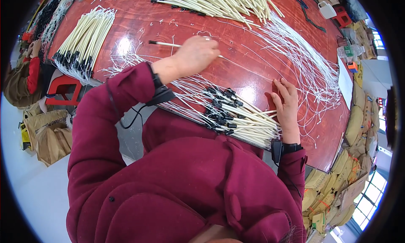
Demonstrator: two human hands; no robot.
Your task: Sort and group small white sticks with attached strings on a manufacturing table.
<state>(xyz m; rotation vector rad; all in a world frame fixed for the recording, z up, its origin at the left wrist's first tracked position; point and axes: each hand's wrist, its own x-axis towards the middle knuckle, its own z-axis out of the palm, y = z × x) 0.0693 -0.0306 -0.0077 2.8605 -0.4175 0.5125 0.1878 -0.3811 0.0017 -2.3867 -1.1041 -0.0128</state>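
My left hand (196, 56) is closed around a thin cream stick (168, 44) with a black tip, held over the table. A white string (247, 69) runs from the stick's right end to my right hand (287, 103), whose bent fingers grip it. Below, near the table's front edge, lies a pile of similar cream sticks (257, 127) with black ends (219, 108), their white strings trailing left. Beyond my right hand spreads a loose bundle of white strings (308, 61). My palms and the exact grip points are hidden.
More cream sticks lie in a big pile (223, 2) at the far side and a bundle (86, 38) at left. Thread scraps litter the red table (139, 17). A red stool (63, 89) and a person (23, 80) are at left; stacked sacks (337, 184) at right.
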